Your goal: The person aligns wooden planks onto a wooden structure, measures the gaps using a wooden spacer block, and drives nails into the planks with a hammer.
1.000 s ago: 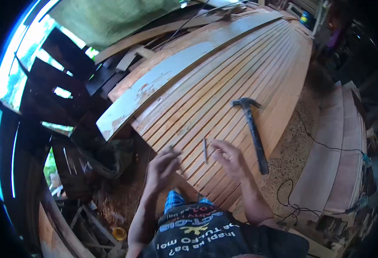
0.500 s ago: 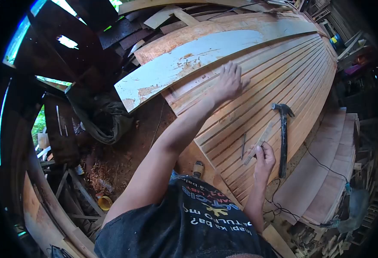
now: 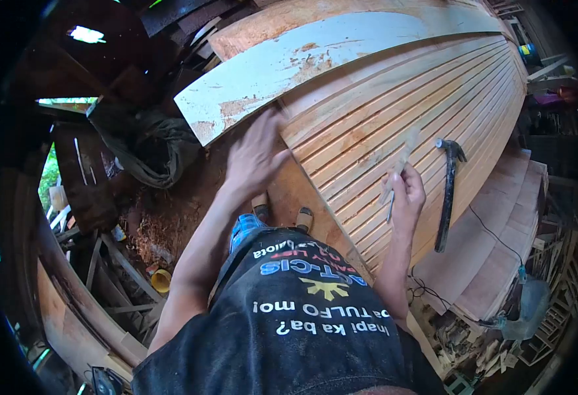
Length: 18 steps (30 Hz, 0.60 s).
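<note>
Left hand [image 3: 256, 157]: I see it open and blurred by motion, the fingers spread, with nothing seen in it. It is near the left corner of the slatted panel [image 3: 394, 125]; I cannot tell if it touches the wood.
Right hand [image 3: 406, 195]: thumb and fingers are closed together on a thin strip [image 3: 402, 158], above the near part of the panel.
Thin strip: pale, held tilted, its far end blurred.
Dark stick [image 3: 391, 207]: it shows just below these fingers, pointing to the near side; I cannot tell if it is gripped too.
Slatted panel: it goes from the near side to the far right, with long narrow grooves.
Hammer [image 3: 446, 197]: it lies on the panel, right of the right hand, head at the far end and handle to the near side.
White board [image 3: 269, 79]: along the left side of the panel.
Plywood sheets [image 3: 483, 227]: right of the panel, a black cable [image 3: 493, 232] over them.
Floor, left: a yellow cup [image 3: 160, 281].
</note>
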Each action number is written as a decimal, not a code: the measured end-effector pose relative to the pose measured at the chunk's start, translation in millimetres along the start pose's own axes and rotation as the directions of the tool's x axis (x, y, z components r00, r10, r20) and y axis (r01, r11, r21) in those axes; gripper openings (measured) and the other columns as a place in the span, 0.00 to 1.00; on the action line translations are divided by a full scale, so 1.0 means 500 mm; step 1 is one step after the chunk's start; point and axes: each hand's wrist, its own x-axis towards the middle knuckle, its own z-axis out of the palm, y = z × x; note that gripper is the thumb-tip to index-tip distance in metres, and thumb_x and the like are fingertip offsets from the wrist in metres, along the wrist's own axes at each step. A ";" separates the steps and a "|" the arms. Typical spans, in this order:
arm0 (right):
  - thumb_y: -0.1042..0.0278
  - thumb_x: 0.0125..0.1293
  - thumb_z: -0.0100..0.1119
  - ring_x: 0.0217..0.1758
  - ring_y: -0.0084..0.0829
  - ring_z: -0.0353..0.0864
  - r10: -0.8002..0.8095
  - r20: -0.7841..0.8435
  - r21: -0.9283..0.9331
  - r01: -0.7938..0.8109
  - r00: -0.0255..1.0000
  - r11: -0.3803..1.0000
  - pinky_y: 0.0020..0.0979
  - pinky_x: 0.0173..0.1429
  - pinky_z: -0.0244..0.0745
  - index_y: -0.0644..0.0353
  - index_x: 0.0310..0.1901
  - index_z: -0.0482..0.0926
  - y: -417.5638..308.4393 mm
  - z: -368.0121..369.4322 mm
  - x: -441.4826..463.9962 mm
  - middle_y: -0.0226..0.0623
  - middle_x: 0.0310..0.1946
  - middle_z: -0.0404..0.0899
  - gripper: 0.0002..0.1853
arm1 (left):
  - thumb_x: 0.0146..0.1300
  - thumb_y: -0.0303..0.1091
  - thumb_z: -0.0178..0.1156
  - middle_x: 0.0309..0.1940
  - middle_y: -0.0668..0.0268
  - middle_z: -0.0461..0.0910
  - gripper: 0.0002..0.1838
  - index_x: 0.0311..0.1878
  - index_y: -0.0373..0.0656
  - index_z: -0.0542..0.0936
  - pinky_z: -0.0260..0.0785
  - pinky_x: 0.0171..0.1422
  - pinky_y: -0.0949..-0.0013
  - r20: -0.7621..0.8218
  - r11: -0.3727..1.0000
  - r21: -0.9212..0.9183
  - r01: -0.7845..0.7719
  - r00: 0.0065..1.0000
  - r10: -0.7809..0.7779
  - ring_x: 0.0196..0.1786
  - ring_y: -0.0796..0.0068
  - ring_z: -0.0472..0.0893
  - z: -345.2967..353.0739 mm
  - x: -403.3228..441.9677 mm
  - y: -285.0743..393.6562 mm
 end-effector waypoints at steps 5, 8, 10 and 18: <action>0.75 0.63 0.62 0.32 0.24 0.80 -0.107 0.135 -0.366 0.149 0.985 0.919 0.26 0.38 0.76 0.63 0.49 0.83 0.010 0.086 0.099 0.35 0.33 0.82 0.13 | 0.73 0.56 0.44 0.64 0.53 0.73 0.33 0.71 0.40 0.65 0.61 0.70 0.53 0.176 0.604 -0.566 0.561 0.798 -0.577 0.67 0.60 0.72 0.033 -0.220 -0.319; 0.71 0.60 0.65 0.32 0.30 0.81 -0.207 0.203 -0.521 0.285 0.957 0.805 0.30 0.40 0.77 0.59 0.44 0.86 0.015 0.165 0.135 0.38 0.31 0.82 0.10 | 0.74 0.57 0.44 0.63 0.56 0.75 0.36 0.73 0.38 0.62 0.63 0.67 0.61 0.199 -0.009 -0.970 0.244 0.769 -0.607 0.62 0.62 0.76 -0.009 -0.182 -0.309; 0.68 0.59 0.66 0.33 0.33 0.82 -0.235 0.211 -0.555 0.315 0.949 0.770 0.33 0.41 0.77 0.58 0.42 0.86 0.025 0.212 0.148 0.39 0.32 0.83 0.10 | 0.73 0.60 0.45 0.62 0.58 0.74 0.37 0.74 0.42 0.59 0.64 0.67 0.57 0.143 -0.032 -0.988 0.152 0.813 -0.565 0.61 0.65 0.75 -0.045 -0.123 -0.273; 0.68 0.59 0.68 0.30 0.25 0.81 -0.270 0.180 -0.633 0.322 0.946 0.705 0.29 0.38 0.76 0.59 0.41 0.87 0.038 0.272 0.141 0.35 0.29 0.83 0.10 | 0.69 0.41 0.59 0.52 0.58 0.80 0.23 0.59 0.33 0.73 0.72 0.57 0.65 0.065 -0.160 -0.987 -0.025 0.843 -0.533 0.52 0.71 0.80 -0.039 0.033 -0.255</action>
